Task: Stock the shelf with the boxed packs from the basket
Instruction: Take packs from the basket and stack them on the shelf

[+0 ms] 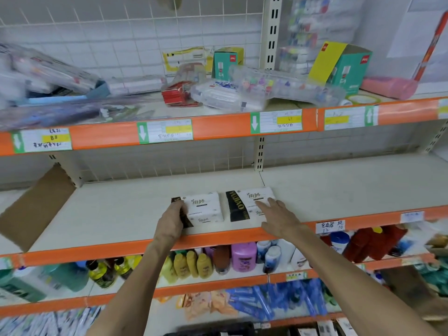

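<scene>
Two white-and-black boxed packs sit side by side at centre frame on the cream shelf (97, 214). The left hand (171, 223) grips the left pack (201, 208) at its dark end; the right hand (278, 220) lies flat, fingers straight, on the right pack (244, 202).

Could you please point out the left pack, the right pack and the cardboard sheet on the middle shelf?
left pack (206, 209), head view, white top face.
right pack (252, 197), head view, white top face.
cardboard sheet (36, 207), head view, brown middle.
</scene>
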